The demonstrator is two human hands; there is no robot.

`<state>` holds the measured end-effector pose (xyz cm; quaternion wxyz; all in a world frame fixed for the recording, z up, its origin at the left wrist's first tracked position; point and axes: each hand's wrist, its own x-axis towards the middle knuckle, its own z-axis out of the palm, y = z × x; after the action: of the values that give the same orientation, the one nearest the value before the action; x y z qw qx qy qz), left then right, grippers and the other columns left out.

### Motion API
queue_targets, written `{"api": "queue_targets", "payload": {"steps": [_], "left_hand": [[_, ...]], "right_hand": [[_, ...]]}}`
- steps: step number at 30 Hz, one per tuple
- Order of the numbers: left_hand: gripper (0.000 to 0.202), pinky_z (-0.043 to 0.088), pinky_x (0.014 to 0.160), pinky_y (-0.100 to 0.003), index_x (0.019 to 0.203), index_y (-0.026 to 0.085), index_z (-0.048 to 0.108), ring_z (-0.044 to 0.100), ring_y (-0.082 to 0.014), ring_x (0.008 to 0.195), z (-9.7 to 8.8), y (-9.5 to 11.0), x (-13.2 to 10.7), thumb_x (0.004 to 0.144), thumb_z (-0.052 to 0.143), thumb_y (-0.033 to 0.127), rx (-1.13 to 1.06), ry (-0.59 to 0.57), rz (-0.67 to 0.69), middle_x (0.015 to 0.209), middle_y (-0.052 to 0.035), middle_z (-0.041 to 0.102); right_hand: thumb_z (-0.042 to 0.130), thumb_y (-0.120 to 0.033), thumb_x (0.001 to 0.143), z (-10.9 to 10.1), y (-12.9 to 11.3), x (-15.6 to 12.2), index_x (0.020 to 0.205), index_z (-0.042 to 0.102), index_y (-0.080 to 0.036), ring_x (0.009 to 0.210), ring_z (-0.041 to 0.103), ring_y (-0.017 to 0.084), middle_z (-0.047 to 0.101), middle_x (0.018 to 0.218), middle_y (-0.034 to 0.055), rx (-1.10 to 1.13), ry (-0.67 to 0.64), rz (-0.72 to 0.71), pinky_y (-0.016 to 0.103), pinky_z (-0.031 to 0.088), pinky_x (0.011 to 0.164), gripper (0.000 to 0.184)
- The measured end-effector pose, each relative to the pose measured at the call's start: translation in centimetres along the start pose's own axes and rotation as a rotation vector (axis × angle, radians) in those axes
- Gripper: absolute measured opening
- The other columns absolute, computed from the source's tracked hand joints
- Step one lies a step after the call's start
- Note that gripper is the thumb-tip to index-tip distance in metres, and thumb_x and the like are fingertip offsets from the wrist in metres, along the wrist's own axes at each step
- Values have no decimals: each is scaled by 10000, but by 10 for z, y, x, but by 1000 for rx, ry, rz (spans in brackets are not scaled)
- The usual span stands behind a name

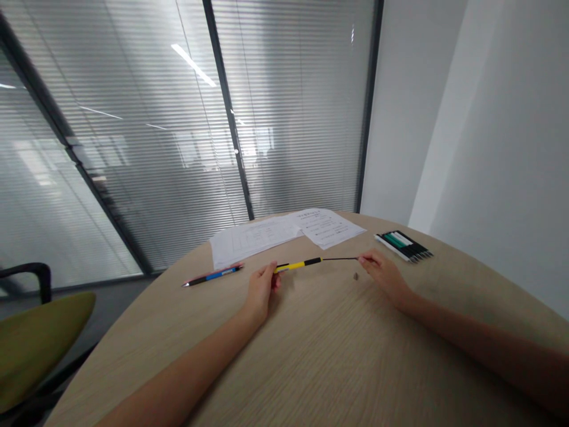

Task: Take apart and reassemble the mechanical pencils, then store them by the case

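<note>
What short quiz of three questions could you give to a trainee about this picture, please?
1. True or false: the left hand holds the yellow pen barrel.
2. What does the right hand pinch? A) a ruler B) the thin black refill C) a spoon
3. Fill in: the blue pen lies on the ____, touched by neither hand.
Key: 1 true; 2 B; 3 table.

Yellow-and-black pen point(299, 265), blue pen point(213, 276)
</note>
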<state>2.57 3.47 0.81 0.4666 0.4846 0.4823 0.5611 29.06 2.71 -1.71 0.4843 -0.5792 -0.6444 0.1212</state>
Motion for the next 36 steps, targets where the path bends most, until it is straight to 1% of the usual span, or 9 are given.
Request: {"api": "queue_targets", "payload": {"steps": [5,9,12,16,19,23,26,31,36], "left_hand": [[332,247,367,-183,542,119,530,343,-49,341,-2,-2,2,638,511,436,-9,37,0,382,47,426],[342,258,382,-189,576,130,530,360,-60,362,0,-3,2,644,487,463,50,12,15,428,41,454],[345,263,396,-195,539,142,519,371,-67,373,2,-2,-1,654,474,465,157,-46,49,438,34,466],[347,226,387,-199,498,156,524,339,-77,350,4,-2,-4,687,445,436,355,-105,89,351,53,392],[296,219,384,-198,515,163,546,327,-79,348,5,-1,-6,678,466,398,410,-140,98,353,59,395],[210,270,418,-197,642,164,618,384,-88,404,7,-2,-7,637,524,352,415,-196,125,483,33,522],[200,308,464,-203,727,177,645,440,-108,473,6,-5,-5,613,552,312,452,-215,151,565,14,570],[147,359,554,-223,696,208,655,504,-139,579,5,-10,-3,570,579,202,553,-244,263,624,0,601],[163,369,558,-237,711,205,651,514,-151,586,5,-11,-4,568,575,181,632,-250,307,598,-2,589]], "right_hand": [[421,-370,726,2,5,1,736,532,-187,682,527,171,576,740,46,37,24,67,292,408,626,214],[432,-390,717,2,13,3,764,544,-189,656,529,171,583,731,44,67,25,143,285,411,585,235],[432,-393,711,1,13,3,768,552,-186,635,527,171,582,707,41,73,45,182,284,407,571,245],[437,-384,697,0,7,3,754,552,-174,582,517,162,570,662,38,93,57,228,276,402,546,246],[445,-374,692,0,5,3,733,551,-175,547,507,150,566,637,31,93,65,234,268,397,528,229],[446,-383,698,1,9,3,729,558,-176,529,500,143,560,605,17,80,66,207,258,392,505,237],[442,-394,702,1,10,3,735,562,-174,531,500,143,559,602,16,71,63,194,256,391,502,253],[434,-398,711,1,6,2,748,550,-183,567,509,152,565,638,22,76,46,183,260,390,518,248],[422,-393,715,1,5,1,769,541,-172,568,508,151,571,679,35,80,3,195,264,387,521,257]]}}
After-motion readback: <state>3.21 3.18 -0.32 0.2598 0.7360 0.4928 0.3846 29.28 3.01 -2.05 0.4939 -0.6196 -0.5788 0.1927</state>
